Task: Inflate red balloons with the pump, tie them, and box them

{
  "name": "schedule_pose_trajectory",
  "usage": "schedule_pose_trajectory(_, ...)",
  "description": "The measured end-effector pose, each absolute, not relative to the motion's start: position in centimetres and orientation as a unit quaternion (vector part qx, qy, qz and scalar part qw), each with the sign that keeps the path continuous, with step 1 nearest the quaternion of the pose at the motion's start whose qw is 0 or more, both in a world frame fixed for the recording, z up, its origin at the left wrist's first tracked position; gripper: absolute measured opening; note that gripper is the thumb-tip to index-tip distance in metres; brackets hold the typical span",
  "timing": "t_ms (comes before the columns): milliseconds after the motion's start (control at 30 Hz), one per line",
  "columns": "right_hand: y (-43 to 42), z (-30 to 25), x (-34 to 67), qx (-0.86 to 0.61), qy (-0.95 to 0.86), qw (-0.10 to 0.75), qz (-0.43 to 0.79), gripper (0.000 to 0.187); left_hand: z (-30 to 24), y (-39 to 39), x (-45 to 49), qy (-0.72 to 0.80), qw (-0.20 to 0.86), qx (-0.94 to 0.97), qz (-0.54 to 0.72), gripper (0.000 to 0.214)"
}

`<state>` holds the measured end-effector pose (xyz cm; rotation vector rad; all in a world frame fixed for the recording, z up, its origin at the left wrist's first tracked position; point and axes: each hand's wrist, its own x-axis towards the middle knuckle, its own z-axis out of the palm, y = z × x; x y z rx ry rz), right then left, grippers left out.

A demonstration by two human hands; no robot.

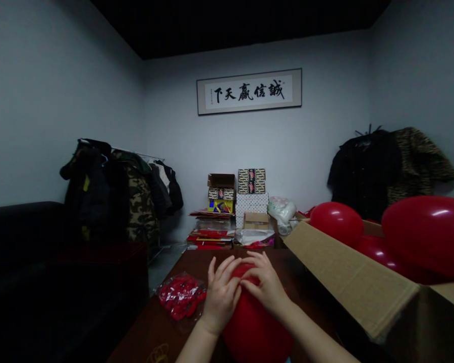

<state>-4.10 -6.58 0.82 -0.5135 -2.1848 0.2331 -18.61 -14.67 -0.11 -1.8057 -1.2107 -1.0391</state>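
While the balloon sits at the bottom centre of the frame, the left hand and right hand pinch its top, fingertips drawn together, apparently working the hidden neck, where the next move calls for a steady hold.

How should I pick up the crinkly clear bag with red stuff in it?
Try pinching the clear bag by its left edge, coming from above and the left. It lies low on the table, and its wrinkly plastic looks soft enough to gather. The left hand and the red balloon crowd its right side.
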Motion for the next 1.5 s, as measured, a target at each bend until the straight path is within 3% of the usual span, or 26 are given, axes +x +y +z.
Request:
schedule_pose_trajectory(167,-7.1,0.9,-4.2,-0.196,-0.869,0.444,0.095,0.003,0.4,-14.9,-18.3,-0.466,0.362,-0.703,-0.397,0.015)
schedule_pose_trajectory(400,-6.3,0.7,-3.8,-0.223,-0.817,0.498,0.187,0.005,0.9,-15.5,-18.2,-0.459,0.359,-0.699,-0.414,0.013)
schedule_pose_trajectory(667,-6.1,0.9,-3.6,-0.186,-0.858,0.439,0.191,0.004,1.3,-15.5,-18.1,-0.448,0.375,-0.708,-0.398,0.015)
schedule_pose_trajectory(833,-5.9,1.1,-3.5,-0.203,-0.851,0.429,0.223,0.016,1.3,-15.4,-18.3,-0.436,0.38,-0.709,-0.403,0.017)
schedule_pose_trajectory(1033,-6.1,1.2,-3.5,-0.194,-0.838,0.441,0.257,0.004,1.4,-15.7,-18.3,-0.433,0.389,-0.706,-0.402,0.018)
schedule_pose_trajectory(1300,-6.6,1.3,-4.1,-0.176,-0.823,0.482,0.245,0.007,1.2,-15.4,-18.2,-0.416,0.369,-0.723,-0.409,0.014)
schedule_pose_trajectory(1500,-5.9,1.5,-3.4,-0.139,-0.832,0.445,0.302,0.008,1.5,-16.0,-18.3,-0.456,0.32,-0.692,-0.46,0.013)
